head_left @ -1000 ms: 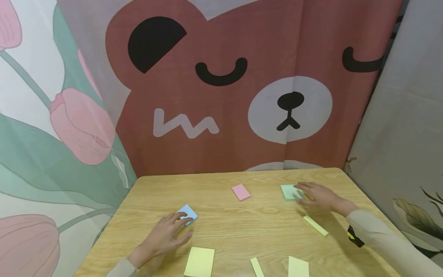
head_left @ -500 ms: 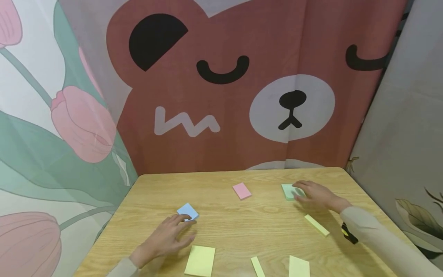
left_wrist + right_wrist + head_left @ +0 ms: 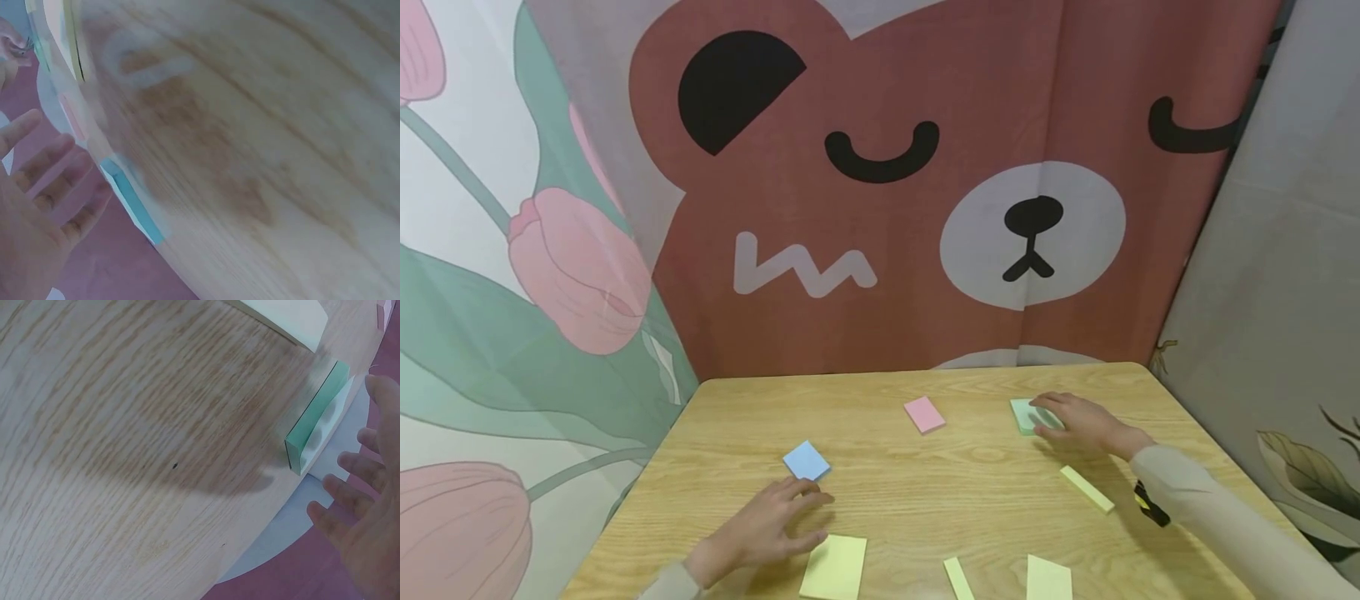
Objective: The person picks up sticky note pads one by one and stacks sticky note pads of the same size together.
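A blue sticky note pad (image 3: 807, 461) lies on the left of the wooden table. My left hand (image 3: 767, 521) hovers just in front of it, fingers loosely spread, near a larger yellow sticky note pad (image 3: 835, 567). In the left wrist view, the blue pad (image 3: 132, 200) sits past the relaxed fingertips. At the back right, my right hand (image 3: 1082, 423) hangs over a green sticky note pad (image 3: 1024, 415), covering part of it. The right wrist view shows those fingers (image 3: 359, 469) apart from the green pad (image 3: 319, 415), casting shadows on it. Neither hand holds anything.
A pink sticky note pad (image 3: 924, 414) lies at the back middle. Narrow yellow strip pads (image 3: 1086, 489) and a pale yellow pad (image 3: 1048, 577) lie toward the right and front. A bear-print curtain (image 3: 850, 333) hangs behind the table (image 3: 880, 492).
My left hand has drawn back from over the blue pad toward the front, uncovering it. The right hand has shifted slightly left over the green pad. The pads keep their places.
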A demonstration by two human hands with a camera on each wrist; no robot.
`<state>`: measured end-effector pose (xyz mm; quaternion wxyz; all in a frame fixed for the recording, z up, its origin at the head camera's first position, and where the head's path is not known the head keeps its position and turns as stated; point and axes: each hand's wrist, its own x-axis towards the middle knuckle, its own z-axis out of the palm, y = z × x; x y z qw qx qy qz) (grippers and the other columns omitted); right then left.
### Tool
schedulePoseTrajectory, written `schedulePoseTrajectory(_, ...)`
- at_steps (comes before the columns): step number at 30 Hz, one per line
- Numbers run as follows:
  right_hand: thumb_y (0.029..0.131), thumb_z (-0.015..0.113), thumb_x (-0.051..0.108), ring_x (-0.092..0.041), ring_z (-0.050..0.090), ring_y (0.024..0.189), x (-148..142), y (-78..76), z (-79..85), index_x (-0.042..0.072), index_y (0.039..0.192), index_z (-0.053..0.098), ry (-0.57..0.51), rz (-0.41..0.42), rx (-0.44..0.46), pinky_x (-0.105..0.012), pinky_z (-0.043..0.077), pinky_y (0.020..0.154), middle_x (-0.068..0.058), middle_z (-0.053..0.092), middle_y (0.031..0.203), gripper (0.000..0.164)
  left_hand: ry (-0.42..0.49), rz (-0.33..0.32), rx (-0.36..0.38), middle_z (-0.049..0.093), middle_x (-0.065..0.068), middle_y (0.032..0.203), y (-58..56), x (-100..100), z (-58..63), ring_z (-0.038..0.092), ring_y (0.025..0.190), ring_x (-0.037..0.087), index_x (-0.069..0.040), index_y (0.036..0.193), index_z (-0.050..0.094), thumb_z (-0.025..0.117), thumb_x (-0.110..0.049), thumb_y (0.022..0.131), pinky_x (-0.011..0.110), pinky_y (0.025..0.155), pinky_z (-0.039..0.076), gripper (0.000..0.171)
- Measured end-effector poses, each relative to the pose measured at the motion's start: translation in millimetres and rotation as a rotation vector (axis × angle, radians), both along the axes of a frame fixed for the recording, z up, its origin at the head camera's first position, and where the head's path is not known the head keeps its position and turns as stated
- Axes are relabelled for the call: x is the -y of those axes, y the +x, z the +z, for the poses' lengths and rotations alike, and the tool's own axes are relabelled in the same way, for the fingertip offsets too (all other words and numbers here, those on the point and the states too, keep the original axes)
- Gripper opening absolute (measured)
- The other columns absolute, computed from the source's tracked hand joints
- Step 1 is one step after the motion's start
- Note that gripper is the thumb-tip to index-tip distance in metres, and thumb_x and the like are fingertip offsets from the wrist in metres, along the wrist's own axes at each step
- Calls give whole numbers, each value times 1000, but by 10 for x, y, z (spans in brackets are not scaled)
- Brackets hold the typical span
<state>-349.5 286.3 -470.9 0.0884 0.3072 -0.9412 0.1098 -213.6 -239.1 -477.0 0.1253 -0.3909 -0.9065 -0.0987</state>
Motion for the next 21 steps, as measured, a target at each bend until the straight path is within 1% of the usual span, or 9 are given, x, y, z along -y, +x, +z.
schedulePoseTrajectory(4, 85, 54, 42, -31, 48, 107, 17, -27, -4, 8, 124, 49, 19, -1, 16, -50, 42, 82, -12, 48, 122, 52, -25, -4, 48, 49, -11, 112, 31, -24, 2, 47, 103, 13, -27, 119, 52, 49, -50, 84, 44, 78, 42, 42)
schedulePoseTrajectory(9, 84, 56, 42, -33, 47, 108, 38, -20, 6, 8, 124, 50, 20, -3, 33, -51, 41, 82, -13, 48, 123, 52, -40, -17, 103, 47, -12, 113, 57, -46, 0, 46, 105, 14, -28, 123, 48, 52, -53, 82, 44, 80, 42, 49)
schedulePoseTrajectory(13, 85, 55, 42, -34, 43, 112, 37, -20, 1, 8, 126, 48, 27, -13, 54, -53, 38, 85, -14, 45, 126, 54, -53, -32, 110, 46, -12, 115, 75, -60, -10, 45, 107, 14, -26, 127, 43, 53, -55, 80, 44, 82, 42, 56)
schedulePoseTrajectory(16, 85, 53, 44, -35, 41, 114, 27, -25, -6, 7, 127, 46, 34, -14, 64, -53, 38, 85, -15, 43, 127, 56, -56, -46, 117, 46, -11, 116, 92, -79, -9, 44, 109, 14, -25, 126, 44, 54, -56, 79, 44, 83, 42, 57)
schedulePoseTrajectory(21, 85, 54, 43, -37, 39, 115, 10, -32, -19, 5, 128, 44, 36, -12, 65, -54, 36, 86, -18, 42, 128, 58, -65, -92, 137, 47, -9, 117, 123, -124, 24, 42, 110, 13, -22, 122, 49, 54, -57, 78, 43, 84, 41, 56)
